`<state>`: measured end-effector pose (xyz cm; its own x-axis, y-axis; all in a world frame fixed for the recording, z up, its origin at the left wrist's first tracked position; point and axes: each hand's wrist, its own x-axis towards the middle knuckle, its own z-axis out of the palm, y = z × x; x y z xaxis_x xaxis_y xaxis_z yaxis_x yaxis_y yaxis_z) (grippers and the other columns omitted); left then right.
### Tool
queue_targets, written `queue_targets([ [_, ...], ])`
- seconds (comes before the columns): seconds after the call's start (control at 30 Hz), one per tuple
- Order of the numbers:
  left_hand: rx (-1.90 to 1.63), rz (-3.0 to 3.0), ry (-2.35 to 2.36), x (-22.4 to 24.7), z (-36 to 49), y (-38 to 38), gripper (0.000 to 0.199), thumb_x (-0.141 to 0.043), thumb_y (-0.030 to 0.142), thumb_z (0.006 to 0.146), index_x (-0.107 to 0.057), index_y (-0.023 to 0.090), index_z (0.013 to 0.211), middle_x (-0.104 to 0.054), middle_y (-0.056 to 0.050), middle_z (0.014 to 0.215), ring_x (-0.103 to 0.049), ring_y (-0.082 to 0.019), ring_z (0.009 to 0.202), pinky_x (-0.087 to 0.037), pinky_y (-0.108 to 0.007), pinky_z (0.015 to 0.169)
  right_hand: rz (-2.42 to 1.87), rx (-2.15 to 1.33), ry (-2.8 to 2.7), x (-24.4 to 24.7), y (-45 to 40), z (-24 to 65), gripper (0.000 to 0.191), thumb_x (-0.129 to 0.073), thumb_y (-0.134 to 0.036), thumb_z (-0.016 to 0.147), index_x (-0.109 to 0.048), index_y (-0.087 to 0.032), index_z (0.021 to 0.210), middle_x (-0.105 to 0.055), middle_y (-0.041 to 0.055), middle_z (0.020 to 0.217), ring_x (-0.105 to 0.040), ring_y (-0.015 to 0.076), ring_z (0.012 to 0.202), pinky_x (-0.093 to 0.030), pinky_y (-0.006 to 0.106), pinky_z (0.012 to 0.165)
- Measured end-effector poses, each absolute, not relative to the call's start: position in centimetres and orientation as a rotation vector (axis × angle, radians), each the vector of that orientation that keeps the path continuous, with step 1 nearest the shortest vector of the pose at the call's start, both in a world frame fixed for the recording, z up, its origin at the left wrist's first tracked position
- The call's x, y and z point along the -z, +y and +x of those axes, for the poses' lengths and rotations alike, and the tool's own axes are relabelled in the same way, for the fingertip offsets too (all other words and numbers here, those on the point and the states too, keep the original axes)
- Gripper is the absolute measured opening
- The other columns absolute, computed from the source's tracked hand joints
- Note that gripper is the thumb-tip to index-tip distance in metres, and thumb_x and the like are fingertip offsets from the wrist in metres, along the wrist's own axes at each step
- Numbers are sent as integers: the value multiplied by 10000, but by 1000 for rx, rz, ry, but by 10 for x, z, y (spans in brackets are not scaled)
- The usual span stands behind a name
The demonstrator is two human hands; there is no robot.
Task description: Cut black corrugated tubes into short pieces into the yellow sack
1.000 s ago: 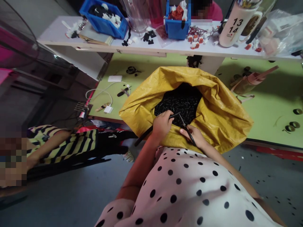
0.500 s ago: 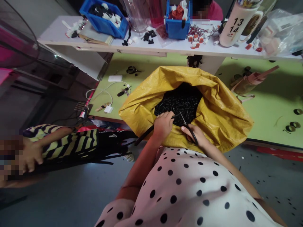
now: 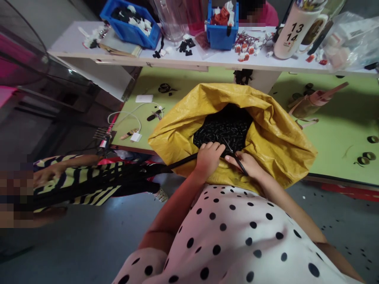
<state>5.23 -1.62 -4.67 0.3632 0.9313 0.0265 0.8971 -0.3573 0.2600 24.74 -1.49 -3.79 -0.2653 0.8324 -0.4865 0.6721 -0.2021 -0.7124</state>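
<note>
My left hand (image 3: 209,159) is closed around a long black tube or cord (image 3: 183,161), which stretches away to the left. My right hand (image 3: 248,163) grips a pair of scissors (image 3: 240,164) with black handles; their thin metal blades point up and left, close by my left fingers. Both hands are over the near rim of a yellow woven sack (image 3: 278,130). Inside the sack lies a mass of short black pieces (image 3: 223,130). The tube's cut end is hidden by my left hand.
A person in a striped top (image 3: 89,173) is at the left, beside the black tube. The sack rests against the green table (image 3: 183,77). Black scissors (image 3: 165,87) and a white cable (image 3: 118,112) lie there. Above is a white shelf (image 3: 177,59) with blue bins (image 3: 130,27) and a mug (image 3: 291,33).
My left hand has moved slightly right, nearer the scissors, and the tube behind it now runs straighter. The person at the left has lowered a hand. My right hand has barely shifted.
</note>
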Motion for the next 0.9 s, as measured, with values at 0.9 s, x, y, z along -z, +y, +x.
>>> queue_targets([
  [0.9,-311,1978,1627,25,25,-34,240,-472,294,1036,-605,211,1218,-747,-101,1110,-719,-260,1005,-521,-351,844,-1338,-1352,-1149,49,-28,252,490,-744,-647,802,-567,-206,682,-604,9,577,-546,138,541,-455,259,548],
])
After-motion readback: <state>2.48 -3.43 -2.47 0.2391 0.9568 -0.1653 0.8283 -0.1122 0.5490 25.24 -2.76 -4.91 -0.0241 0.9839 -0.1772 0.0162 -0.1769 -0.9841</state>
